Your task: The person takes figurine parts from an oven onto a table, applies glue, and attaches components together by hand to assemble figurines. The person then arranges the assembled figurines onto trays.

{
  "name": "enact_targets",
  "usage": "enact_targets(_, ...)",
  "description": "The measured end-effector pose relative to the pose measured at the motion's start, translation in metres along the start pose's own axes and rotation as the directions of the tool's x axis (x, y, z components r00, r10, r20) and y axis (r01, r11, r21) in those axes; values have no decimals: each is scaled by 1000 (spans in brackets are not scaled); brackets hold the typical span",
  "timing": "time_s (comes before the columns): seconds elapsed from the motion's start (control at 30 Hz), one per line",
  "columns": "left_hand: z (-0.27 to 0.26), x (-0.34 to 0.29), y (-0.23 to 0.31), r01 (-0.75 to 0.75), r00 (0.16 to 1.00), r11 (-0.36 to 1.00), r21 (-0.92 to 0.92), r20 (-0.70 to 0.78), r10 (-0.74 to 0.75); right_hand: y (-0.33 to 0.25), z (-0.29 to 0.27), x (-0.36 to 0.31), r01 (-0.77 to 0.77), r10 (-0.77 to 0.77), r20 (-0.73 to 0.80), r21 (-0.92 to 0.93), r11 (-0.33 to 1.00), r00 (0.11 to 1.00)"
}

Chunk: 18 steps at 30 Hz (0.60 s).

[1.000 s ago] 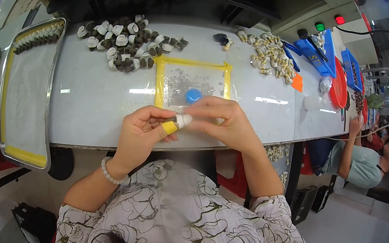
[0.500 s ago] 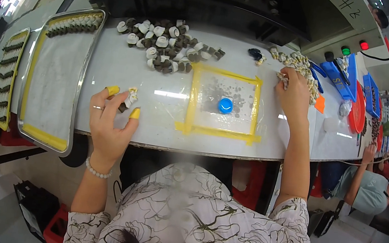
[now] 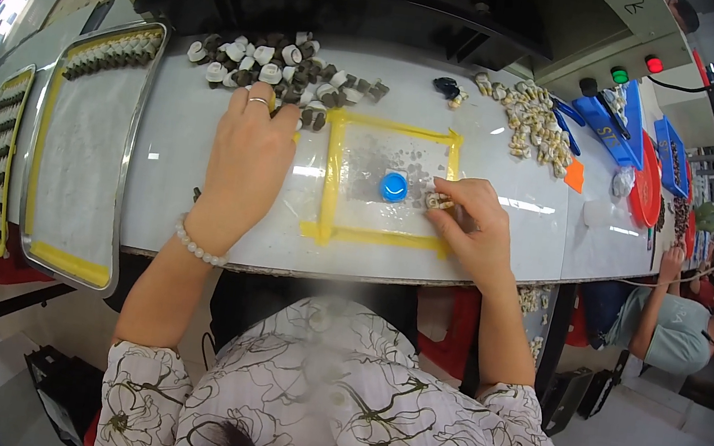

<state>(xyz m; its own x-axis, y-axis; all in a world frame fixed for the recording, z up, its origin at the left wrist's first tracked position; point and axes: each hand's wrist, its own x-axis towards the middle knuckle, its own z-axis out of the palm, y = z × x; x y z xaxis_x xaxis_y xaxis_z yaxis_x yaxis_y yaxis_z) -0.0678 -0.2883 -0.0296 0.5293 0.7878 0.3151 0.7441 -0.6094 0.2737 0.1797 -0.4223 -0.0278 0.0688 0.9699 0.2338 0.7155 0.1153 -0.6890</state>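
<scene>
My left hand (image 3: 247, 157) reaches palm down to the near edge of a pile of small white-and-dark parts (image 3: 293, 63). It wears yellow finger covers and a ring, and its fingertips are mostly hidden, so its grip does not show. Between thumb and fingertips, my right hand (image 3: 477, 226) pinches a small cream-and-brass part (image 3: 438, 202). That part is just right of a round blue piece (image 3: 393, 187), within a yellow-taped square (image 3: 334, 174) on the white table. A dark bit (image 3: 196, 193) shows beside my left wrist.
Loose cream-and-brass parts (image 3: 530, 124) lie at the back right, near a blue bin (image 3: 612, 131) and an orange tag (image 3: 574, 175). A metal tray (image 3: 81, 175) with a row of parts stands left. A machine housing (image 3: 340, 20) spans the back. A co-worker (image 3: 682, 314) sits at right.
My right hand has come from the cream-and-brass pile to the taped square, now with one part. My left hand has left a white-and-dark part near the front edge and reached the back pile.
</scene>
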Motion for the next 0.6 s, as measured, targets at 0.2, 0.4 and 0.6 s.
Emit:
enact_targets(0.2,-5,-4,-3,-66,997,996,-54,-53,63,1,-5,0,57,-57,1,-111,992,998)
enact_targets(0.4,-19,-23,8,109,993,785,-610,27,-117,-12,5,16,47,-48,55,19,999,997)
enact_targets(0.6,-13,-48,26,375,898,-110,-921,390,-205,-14,14,29,41,-37,132,-27,999,990)
